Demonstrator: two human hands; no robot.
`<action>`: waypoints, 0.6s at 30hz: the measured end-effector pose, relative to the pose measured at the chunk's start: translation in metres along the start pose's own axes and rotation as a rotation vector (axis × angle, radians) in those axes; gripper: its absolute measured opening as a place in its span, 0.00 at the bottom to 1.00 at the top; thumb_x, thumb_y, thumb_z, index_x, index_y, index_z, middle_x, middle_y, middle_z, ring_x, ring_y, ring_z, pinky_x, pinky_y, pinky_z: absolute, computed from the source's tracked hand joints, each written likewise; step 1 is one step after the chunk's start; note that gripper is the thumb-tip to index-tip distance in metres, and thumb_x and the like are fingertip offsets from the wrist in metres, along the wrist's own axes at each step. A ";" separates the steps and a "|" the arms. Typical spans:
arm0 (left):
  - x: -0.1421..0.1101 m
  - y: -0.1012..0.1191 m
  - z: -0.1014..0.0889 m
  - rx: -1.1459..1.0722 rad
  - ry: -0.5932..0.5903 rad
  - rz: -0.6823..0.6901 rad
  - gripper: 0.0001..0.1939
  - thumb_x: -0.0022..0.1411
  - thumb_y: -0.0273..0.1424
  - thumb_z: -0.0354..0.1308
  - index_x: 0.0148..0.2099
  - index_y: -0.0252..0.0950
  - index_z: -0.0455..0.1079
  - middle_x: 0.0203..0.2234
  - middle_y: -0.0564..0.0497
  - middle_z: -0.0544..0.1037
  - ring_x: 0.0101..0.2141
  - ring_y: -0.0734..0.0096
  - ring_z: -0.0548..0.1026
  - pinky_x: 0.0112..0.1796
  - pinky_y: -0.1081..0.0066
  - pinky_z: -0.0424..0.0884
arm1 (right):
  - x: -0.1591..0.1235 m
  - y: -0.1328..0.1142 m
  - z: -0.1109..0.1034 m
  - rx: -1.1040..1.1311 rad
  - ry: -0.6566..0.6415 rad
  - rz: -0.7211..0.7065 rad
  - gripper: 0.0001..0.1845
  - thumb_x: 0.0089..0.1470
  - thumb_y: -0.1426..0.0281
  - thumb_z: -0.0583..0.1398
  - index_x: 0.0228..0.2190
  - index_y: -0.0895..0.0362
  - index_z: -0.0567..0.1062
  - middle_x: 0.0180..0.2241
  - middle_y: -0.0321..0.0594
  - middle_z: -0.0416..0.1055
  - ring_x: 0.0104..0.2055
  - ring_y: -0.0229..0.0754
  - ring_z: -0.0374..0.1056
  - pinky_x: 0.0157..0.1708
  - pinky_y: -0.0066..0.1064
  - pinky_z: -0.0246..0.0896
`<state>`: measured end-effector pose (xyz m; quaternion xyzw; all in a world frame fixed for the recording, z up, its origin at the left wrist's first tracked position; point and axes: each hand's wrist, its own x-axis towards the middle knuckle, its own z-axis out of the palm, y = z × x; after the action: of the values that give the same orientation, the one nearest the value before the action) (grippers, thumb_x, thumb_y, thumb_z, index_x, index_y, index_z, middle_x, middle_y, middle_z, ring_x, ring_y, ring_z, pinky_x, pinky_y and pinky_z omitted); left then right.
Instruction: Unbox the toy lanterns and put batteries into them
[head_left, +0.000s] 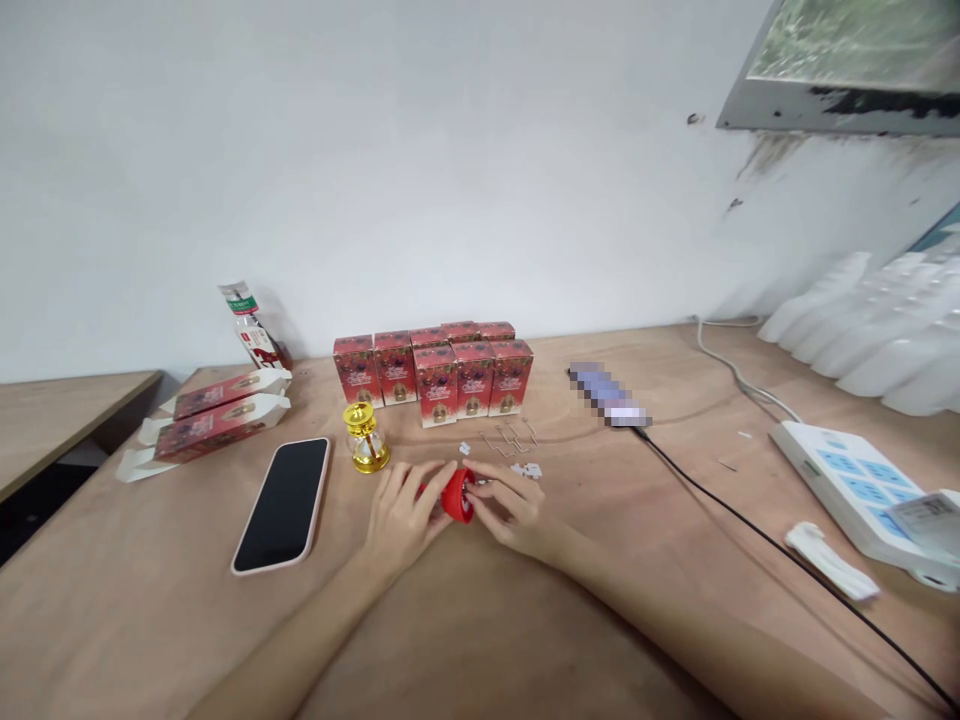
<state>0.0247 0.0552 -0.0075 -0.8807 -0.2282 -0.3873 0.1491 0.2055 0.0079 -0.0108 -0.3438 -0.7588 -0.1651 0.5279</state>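
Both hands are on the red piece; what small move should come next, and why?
Probably a small steadying turn: left hand and right hand both pinch the red piece just above the table, with small white parts loose beside it.

Phone (283, 504), gold lantern (365, 439), red boxes (435, 373), power strip (855, 480)

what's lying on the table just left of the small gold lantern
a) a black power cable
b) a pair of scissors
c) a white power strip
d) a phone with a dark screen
d: a phone with a dark screen and pale case lies flat on the table just left of the gold lantern; the black cable and white power strip are off to the right.
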 end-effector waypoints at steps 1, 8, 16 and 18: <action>0.000 0.000 0.000 -0.008 0.023 0.002 0.18 0.60 0.31 0.55 0.53 0.34 0.62 0.39 0.43 0.76 0.35 0.61 0.71 0.34 0.66 0.66 | 0.000 0.000 0.000 -0.002 0.004 -0.008 0.05 0.55 0.78 0.56 0.31 0.58 0.70 0.36 0.51 0.77 0.35 0.41 0.75 0.32 0.29 0.72; 0.000 0.001 0.003 -0.012 0.077 -0.031 0.08 0.61 0.31 0.54 0.43 0.36 0.61 0.40 0.41 0.74 0.38 0.62 0.74 0.34 0.67 0.69 | -0.001 0.001 0.002 -0.046 0.021 0.004 0.06 0.56 0.76 0.55 0.28 0.57 0.69 0.35 0.51 0.77 0.34 0.40 0.75 0.32 0.28 0.72; 0.002 0.001 0.001 0.012 0.058 0.010 0.11 0.59 0.27 0.53 0.45 0.34 0.62 0.38 0.42 0.76 0.35 0.62 0.75 0.34 0.67 0.70 | -0.001 0.001 0.001 -0.071 0.011 0.061 0.05 0.55 0.76 0.55 0.27 0.57 0.69 0.33 0.50 0.77 0.34 0.40 0.75 0.34 0.27 0.72; 0.002 0.001 0.002 0.015 0.058 0.009 0.11 0.58 0.27 0.53 0.45 0.34 0.62 0.37 0.42 0.76 0.34 0.62 0.75 0.33 0.67 0.70 | -0.002 0.002 0.001 -0.062 0.002 0.071 0.05 0.54 0.76 0.56 0.28 0.57 0.69 0.33 0.50 0.77 0.35 0.40 0.75 0.35 0.27 0.72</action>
<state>0.0273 0.0552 -0.0074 -0.8690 -0.2229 -0.4102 0.1642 0.2063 0.0089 -0.0131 -0.3864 -0.7400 -0.1700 0.5236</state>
